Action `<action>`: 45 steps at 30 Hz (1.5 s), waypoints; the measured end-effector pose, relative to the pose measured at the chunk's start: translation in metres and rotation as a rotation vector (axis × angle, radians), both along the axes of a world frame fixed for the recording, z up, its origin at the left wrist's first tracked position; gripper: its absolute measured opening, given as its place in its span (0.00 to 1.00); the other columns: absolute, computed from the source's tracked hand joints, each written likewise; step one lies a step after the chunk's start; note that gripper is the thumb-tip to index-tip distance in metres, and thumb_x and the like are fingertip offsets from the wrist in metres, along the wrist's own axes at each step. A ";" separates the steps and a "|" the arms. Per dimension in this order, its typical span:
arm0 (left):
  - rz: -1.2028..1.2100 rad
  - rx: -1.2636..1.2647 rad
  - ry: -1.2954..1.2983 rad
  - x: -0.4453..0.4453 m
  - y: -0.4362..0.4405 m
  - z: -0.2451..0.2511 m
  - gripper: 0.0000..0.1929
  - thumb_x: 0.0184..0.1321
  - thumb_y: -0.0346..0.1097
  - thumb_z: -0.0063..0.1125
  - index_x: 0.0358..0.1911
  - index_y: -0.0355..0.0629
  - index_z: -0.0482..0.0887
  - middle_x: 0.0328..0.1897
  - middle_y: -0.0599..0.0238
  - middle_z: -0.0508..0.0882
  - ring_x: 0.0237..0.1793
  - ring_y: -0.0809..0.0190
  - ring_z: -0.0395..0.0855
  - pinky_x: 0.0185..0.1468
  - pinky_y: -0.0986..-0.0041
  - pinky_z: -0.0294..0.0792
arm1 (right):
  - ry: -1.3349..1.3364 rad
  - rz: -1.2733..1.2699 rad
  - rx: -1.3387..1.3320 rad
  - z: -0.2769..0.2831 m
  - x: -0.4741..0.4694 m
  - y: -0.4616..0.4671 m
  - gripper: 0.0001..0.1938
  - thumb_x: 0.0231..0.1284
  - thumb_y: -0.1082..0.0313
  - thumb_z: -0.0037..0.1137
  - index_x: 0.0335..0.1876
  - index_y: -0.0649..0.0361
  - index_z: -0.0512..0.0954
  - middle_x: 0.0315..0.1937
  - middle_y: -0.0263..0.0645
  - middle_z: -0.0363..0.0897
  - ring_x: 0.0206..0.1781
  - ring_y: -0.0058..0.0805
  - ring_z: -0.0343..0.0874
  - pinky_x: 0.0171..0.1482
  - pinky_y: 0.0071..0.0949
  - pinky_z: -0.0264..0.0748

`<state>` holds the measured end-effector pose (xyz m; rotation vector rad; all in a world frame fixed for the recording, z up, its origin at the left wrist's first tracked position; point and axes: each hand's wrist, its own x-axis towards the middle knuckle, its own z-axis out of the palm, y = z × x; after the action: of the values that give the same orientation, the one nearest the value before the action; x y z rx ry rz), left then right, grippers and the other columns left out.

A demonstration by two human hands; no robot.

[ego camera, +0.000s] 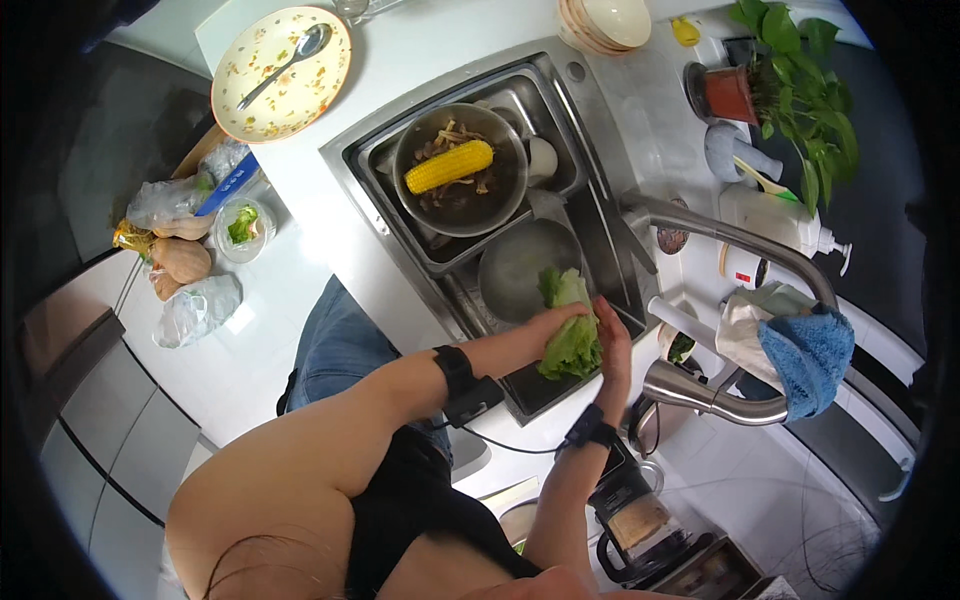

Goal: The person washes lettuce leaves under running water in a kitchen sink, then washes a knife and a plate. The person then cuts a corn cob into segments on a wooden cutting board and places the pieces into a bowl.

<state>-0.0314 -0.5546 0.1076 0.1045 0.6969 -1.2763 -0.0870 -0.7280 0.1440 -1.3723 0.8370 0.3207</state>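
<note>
A bunch of green leaf lettuce (571, 352) is between my two hands, above the near end of the stainless steel sink (525, 401). My left hand (561, 324) is wrapped around its middle. Against its other side rests my right hand (613, 334), fingers along the leaves. The lettuce's pale upper end overlaps the rim of a round metal bowl (529, 262) in the basin, which seems to hold water. Beyond it, a metal pot (512, 202) sits in a rectangular steel tray (540, 90); a corn cob (450, 166) lies in it over brownish pieces in dark liquid.
A curved faucet (750, 232) with a blue cloth (810, 360) on it stands at the right. A knife (634, 244) lies along the sink's edge. On the counter are a patterned plate (300, 97) with a spoon (289, 64), stacked bowls (626, 21) and a potted plant (731, 95).
</note>
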 end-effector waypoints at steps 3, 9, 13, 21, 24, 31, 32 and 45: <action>-0.089 0.004 -0.005 0.010 0.021 0.006 0.21 0.57 0.51 0.65 0.49 0.45 0.82 0.43 0.59 0.87 0.39 0.55 0.86 0.46 0.60 0.79 | 0.100 0.140 -0.064 -0.044 0.003 0.012 0.26 0.75 0.58 0.44 0.73 0.62 0.63 0.68 0.40 0.69 0.67 0.31 0.70 0.68 0.29 0.64; -0.237 0.133 -0.080 0.044 0.085 0.028 0.23 0.57 0.51 0.63 0.51 0.44 0.82 0.42 0.59 0.87 0.40 0.53 0.86 0.49 0.58 0.79 | -0.030 0.265 -0.247 -0.151 0.032 0.043 0.23 0.68 0.66 0.45 0.68 0.59 0.69 0.67 0.43 0.68 0.68 0.41 0.67 0.67 0.34 0.68; -0.257 0.325 -0.228 0.059 0.111 0.039 0.26 0.58 0.53 0.61 0.54 0.44 0.80 0.47 0.57 0.86 0.44 0.51 0.86 0.50 0.59 0.79 | -0.099 0.983 -1.142 -0.187 0.031 0.035 0.23 0.52 0.80 0.52 0.57 0.59 0.77 0.60 0.47 0.73 0.64 0.49 0.70 0.62 0.41 0.73; -0.136 0.108 -0.346 0.061 0.119 0.016 0.23 0.61 0.50 0.56 0.54 0.41 0.78 0.47 0.55 0.85 0.45 0.52 0.86 0.46 0.60 0.80 | -0.414 0.109 -0.657 -0.177 0.001 0.021 0.11 0.55 0.78 0.54 0.42 0.60 0.84 0.47 0.45 0.82 0.52 0.46 0.79 0.56 0.39 0.76; -0.099 0.081 -0.354 0.054 0.110 0.002 0.22 0.64 0.49 0.53 0.55 0.42 0.77 0.48 0.57 0.85 0.44 0.54 0.86 0.46 0.61 0.81 | -0.524 -0.098 -0.526 -0.143 -0.015 0.026 0.07 0.61 0.71 0.58 0.41 0.62 0.84 0.45 0.44 0.84 0.48 0.41 0.81 0.54 0.37 0.76; -0.046 -0.085 -0.330 0.043 0.086 0.004 0.29 0.61 0.52 0.55 0.60 0.39 0.72 0.55 0.48 0.79 0.46 0.52 0.84 0.48 0.65 0.80 | -0.391 -0.277 -0.644 -0.016 -0.040 0.065 0.11 0.63 0.68 0.59 0.45 0.69 0.79 0.33 0.40 0.83 0.37 0.23 0.79 0.42 0.27 0.74; -0.049 -0.066 -0.325 0.044 0.084 0.005 0.31 0.61 0.52 0.56 0.61 0.39 0.71 0.59 0.46 0.77 0.48 0.52 0.83 0.49 0.65 0.81 | -0.388 -0.287 -0.646 -0.010 -0.041 0.068 0.11 0.63 0.69 0.58 0.44 0.69 0.79 0.33 0.42 0.83 0.37 0.28 0.81 0.42 0.29 0.75; -0.026 0.025 -0.385 0.048 0.096 -0.026 0.33 0.60 0.55 0.56 0.62 0.38 0.69 0.58 0.48 0.76 0.57 0.44 0.78 0.52 0.62 0.80 | -0.100 -0.123 -0.663 -0.131 -0.052 0.068 0.09 0.65 0.67 0.57 0.43 0.63 0.83 0.38 0.44 0.84 0.43 0.35 0.83 0.49 0.30 0.77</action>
<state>0.0162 -0.4588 0.0814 0.3704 0.3802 -1.2268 -0.1389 -0.6603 0.0129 -1.9183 0.9837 -0.1413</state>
